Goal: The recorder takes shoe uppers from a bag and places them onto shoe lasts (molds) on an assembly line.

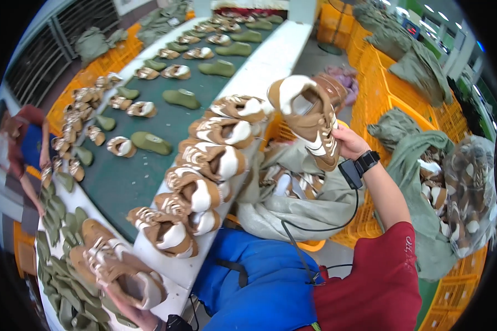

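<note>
Raised over a sack, a brown-and-white lace-up sneaker (310, 118) is in my right hand (350, 142), whose fingers are closed on its side near the laces. Part of a second brown shoe (330, 88) shows behind it; whether I hold that one too is unclear. At the lower left, my left hand (133, 313) grips brown-and-white sneakers (119, 267) near the heel, above a pile of green shoe lasts (66, 287). My left fingers are partly hidden under the shoe. Close by, a row of similar sneakers (215, 160) lines the white ledge (174, 271).
A green conveyor belt (110, 185) carries sneakers and green lasts. Another person (25, 138) reaches in at the left. A grey-green sack (315, 215) holding sneakers is below my right hand. Orange crates (389, 77) and a clear bag of shoes (469, 187) are at the right.
</note>
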Demonstrator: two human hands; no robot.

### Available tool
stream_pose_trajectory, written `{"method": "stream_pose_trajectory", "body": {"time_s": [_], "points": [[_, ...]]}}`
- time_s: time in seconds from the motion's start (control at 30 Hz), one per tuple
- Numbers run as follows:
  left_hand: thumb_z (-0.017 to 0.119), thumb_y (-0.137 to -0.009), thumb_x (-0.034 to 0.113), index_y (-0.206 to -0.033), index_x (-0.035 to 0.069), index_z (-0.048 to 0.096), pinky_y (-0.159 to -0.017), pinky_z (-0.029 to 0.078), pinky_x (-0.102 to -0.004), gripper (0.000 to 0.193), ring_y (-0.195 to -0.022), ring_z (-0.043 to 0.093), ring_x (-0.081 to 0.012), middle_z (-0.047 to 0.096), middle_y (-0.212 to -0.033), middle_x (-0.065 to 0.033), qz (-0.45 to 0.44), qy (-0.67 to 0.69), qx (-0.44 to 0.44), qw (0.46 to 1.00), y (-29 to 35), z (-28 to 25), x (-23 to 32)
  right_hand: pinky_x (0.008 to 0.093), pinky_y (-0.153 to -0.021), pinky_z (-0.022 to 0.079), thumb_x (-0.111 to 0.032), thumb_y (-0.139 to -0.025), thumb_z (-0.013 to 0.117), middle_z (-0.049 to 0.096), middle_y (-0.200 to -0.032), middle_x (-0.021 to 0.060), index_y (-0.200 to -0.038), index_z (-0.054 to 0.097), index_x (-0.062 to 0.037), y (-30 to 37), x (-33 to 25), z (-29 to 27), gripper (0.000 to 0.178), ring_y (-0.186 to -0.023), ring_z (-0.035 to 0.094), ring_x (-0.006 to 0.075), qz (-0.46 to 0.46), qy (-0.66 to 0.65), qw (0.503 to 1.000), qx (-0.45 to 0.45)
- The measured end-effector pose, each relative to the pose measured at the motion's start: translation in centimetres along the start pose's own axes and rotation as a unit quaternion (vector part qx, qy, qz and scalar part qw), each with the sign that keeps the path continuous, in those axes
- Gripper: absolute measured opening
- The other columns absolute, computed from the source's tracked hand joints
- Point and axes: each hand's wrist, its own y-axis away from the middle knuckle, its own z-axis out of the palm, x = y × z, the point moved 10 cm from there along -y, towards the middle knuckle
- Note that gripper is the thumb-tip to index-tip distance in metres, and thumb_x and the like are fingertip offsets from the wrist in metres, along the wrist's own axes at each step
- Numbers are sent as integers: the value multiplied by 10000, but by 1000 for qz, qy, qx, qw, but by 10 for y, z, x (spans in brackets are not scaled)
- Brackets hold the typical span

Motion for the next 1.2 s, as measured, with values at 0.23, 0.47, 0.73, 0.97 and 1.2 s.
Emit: {"method": "stream_pose_trajectory", "body": {"time_s": [0.23,0.47,0.73,0.97,1.2], "points": [[358,-939,277,-1222,-8,412,-914,401,-341,405,-1052,513,-217,505,-1184,-130,-144,303,-35,941,-1,-30,-29,313,-818,418,62,-620,469,606,-1000,51,-1013,572,-19,-94,-18,231,415,-911,545,163,-59,156,972,-164],[461,-913,247,-943,-19,570,-666,428,-231,289,-757,508,-67,588,-850,-25,-79,8,7,997,-13,-64,7,448,-899,312,-97,-563,569,553,-711,70,-681,572,-68,10,47,563,122,-804,517,267,-395,673,280,-558],[536,-862,314,-1072,-30,506,-775,434,-284,405,-878,527,-136,564,-996,-86,-68,111,22,991,-20,-78,16,386,-870,340,-140,-515,628,548,-749,50,-726,572,-88,78,142,682,224,-844,523,222,-583,509,233,-588],[661,-657,369,-880,1,570,-727,466,-362,440,-798,598,-317,610,-803,-165,-44,-235,40,970,-40,-86,37,375,-832,356,-132,-560,582,530,-677,59,-657,537,-73,84,131,686,122,-796,504,229,-626,437,348,-544],[601,-632,235,-1056,101,587,-838,372,-444,444,-833,552,-289,592,-900,-103,294,-611,27,735,-110,-94,150,465,-974,296,-20,-609,551,473,-1177,128,-1011,591,-153,35,36,638,426,-1144,407,309,-696,446,409,-385]]}}
